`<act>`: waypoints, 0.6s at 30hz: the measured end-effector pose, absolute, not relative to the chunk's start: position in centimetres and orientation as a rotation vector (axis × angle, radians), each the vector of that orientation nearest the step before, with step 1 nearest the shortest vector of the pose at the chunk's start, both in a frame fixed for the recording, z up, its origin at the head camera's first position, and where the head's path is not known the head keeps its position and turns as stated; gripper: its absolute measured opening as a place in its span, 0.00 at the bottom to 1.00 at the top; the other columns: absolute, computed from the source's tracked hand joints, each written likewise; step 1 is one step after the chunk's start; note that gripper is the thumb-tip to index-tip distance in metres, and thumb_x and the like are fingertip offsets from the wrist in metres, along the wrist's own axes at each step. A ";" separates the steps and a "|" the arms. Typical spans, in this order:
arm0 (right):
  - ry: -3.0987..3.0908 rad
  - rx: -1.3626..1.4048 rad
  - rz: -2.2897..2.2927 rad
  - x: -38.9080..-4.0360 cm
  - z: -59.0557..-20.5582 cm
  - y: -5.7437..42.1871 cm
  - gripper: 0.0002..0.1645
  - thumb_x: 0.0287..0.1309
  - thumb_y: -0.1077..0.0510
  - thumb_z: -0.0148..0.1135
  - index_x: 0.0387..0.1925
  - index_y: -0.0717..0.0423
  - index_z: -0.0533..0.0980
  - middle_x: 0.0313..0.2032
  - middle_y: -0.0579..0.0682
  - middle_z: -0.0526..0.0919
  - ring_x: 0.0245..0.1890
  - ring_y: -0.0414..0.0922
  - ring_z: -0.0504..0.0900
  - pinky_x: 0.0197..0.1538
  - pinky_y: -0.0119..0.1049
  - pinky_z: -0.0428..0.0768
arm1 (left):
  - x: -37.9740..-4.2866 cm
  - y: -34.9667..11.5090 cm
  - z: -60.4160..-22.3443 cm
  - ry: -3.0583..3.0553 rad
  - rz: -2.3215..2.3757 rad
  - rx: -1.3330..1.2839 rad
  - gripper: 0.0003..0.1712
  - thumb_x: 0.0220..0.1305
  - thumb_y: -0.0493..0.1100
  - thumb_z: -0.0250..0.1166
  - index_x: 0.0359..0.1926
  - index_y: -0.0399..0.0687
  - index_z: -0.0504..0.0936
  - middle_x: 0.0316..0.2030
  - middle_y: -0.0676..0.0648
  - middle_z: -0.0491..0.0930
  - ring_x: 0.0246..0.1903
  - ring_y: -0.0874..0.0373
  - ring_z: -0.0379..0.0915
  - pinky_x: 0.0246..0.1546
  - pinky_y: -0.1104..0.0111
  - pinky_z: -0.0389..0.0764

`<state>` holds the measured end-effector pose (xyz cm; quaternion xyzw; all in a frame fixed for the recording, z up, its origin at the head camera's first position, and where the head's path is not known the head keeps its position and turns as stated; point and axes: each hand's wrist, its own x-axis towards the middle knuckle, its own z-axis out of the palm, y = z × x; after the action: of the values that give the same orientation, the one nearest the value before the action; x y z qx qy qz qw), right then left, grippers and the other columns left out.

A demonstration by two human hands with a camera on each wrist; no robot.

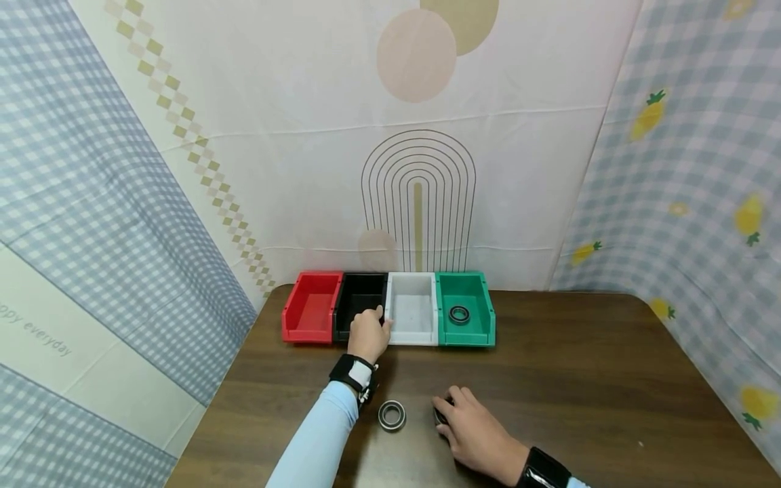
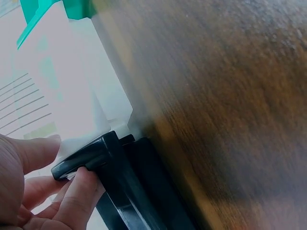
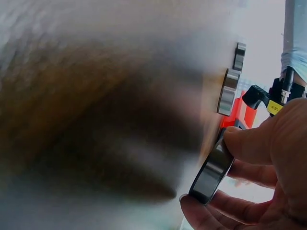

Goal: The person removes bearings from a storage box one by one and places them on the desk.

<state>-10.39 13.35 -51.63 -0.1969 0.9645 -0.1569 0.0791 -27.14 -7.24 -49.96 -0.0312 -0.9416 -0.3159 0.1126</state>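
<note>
My left hand (image 1: 368,335) is at the front right of the black bin (image 1: 360,295). In the left wrist view its thumb and fingers grip the bin's side wall (image 2: 103,155), the thumb on the white bin's side. My right hand (image 1: 478,434) pinches a ball bearing (image 3: 211,175) between thumb and fingertips, close over the table; the bearing stands tilted. Left of that hand, a second bearing (image 1: 392,415) lies on the table. Two bearings (image 3: 229,92) show beyond the right hand in the right wrist view.
A red bin (image 1: 312,305), a white bin (image 1: 413,308) and a green bin (image 1: 466,288) stand in one row with the black bin at the table's (image 1: 579,366) back edge. Another bearing (image 1: 459,314) lies in the green bin. Patterned cloth (image 1: 305,81) hangs behind and at the sides.
</note>
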 end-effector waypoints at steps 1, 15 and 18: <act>2.885 -0.590 -0.470 -10.4 -51.6 13.3 0.25 0.71 0.49 0.69 0.65 0.52 0.81 0.52 0.48 0.80 0.48 0.42 0.76 0.46 0.41 0.83 | -27.1 -7.2 -49.9 -2.765 -0.929 -0.092 0.25 0.69 0.43 0.74 0.64 0.36 0.85 0.60 0.35 0.87 0.51 0.38 0.89 0.52 0.47 0.90; 2.889 -0.616 -0.442 -10.6 -51.5 13.2 0.25 0.71 0.50 0.69 0.65 0.53 0.82 0.51 0.48 0.80 0.49 0.43 0.75 0.48 0.42 0.83 | -27.2 -7.1 -50.0 -2.768 -0.913 -0.089 0.25 0.70 0.43 0.74 0.64 0.36 0.85 0.60 0.35 0.87 0.50 0.38 0.89 0.51 0.47 0.90; 2.891 -0.631 -0.430 -10.6 -51.6 13.2 0.25 0.71 0.50 0.69 0.65 0.53 0.81 0.51 0.48 0.80 0.49 0.43 0.75 0.48 0.42 0.83 | -27.3 -7.1 -50.0 -2.771 -0.921 -0.084 0.25 0.70 0.43 0.73 0.64 0.36 0.85 0.61 0.35 0.86 0.50 0.39 0.89 0.52 0.47 0.90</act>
<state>-10.63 13.23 -51.57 -0.2102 0.9641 -0.1435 0.0755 -27.25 -7.09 -50.02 -0.0285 -0.9428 -0.3135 0.1101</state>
